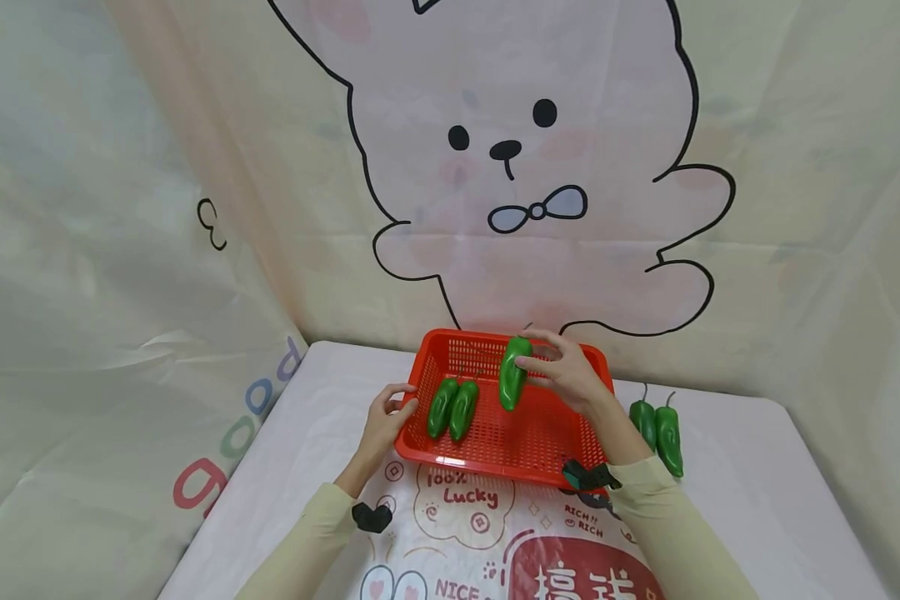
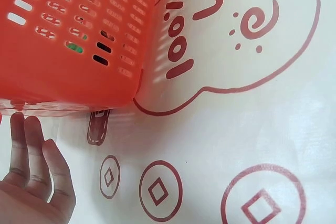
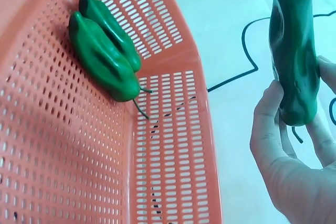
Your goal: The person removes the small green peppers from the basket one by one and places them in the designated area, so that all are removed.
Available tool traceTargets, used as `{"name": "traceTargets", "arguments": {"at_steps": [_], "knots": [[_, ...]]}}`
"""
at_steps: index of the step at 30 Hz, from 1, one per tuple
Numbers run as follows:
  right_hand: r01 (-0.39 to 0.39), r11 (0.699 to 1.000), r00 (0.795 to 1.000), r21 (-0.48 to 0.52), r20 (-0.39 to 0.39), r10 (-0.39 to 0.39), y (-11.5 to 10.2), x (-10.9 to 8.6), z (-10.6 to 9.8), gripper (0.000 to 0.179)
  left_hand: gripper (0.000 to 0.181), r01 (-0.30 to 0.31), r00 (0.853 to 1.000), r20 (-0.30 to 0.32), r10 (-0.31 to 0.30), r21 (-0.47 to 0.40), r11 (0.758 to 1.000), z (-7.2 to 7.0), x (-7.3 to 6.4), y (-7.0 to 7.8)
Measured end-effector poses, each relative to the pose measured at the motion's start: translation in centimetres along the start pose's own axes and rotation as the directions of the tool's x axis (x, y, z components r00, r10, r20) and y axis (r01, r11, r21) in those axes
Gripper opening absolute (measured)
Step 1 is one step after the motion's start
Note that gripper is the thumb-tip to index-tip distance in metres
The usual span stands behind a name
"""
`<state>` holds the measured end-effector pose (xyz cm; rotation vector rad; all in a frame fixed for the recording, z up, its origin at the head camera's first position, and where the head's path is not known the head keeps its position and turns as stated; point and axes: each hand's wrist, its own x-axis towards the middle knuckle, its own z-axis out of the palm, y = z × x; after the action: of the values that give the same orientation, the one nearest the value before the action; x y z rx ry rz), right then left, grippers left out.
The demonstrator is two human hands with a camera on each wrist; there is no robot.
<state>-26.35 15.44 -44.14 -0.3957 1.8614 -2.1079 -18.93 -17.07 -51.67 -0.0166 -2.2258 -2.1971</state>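
A red plastic basket (image 1: 525, 442) with slotted walls stands on the table. My right hand (image 1: 570, 375) pinches a green chili pepper (image 1: 513, 375) between thumb and fingers, holding it above the basket with its stem up. In the right wrist view this pepper (image 3: 295, 45) is apart from the basket wall. Two more green peppers (image 3: 102, 61) lie side by side inside the basket, at its left. My left hand (image 1: 385, 417) is at the basket's left rim; in the left wrist view its fingers (image 2: 37, 156) are nearly straight, with fingertips against the basket's outer side.
Two green peppers (image 1: 667, 437) lie on the table just right of the basket, partly behind my right forearm. A printed mat (image 1: 465, 533) lies in front of the basket. A curtain (image 1: 510, 275) with a cartoon bear hangs close behind the table.
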Motion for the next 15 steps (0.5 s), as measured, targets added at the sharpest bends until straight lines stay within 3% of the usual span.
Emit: {"name": "traceTargets", "arguments": {"at_steps": [8, 15], "knots": [[0.019, 0.998, 0.999, -0.061, -0.046, -0.022, 0.6, -1.7, -1.9, 0.056, 0.033, 0.010, 1.000, -0.006, -0.010, 0.014, 1.000, 0.2, 0.0, 0.0], [0.055, 0.991, 0.997, -0.122, -0.037, -0.060, 0.4, -3.4, -3.5, 0.058, 0.033, 0.005, 1.000, -0.007, -0.005, 0.019, 1.000, 0.2, 0.0, 0.1]]}}
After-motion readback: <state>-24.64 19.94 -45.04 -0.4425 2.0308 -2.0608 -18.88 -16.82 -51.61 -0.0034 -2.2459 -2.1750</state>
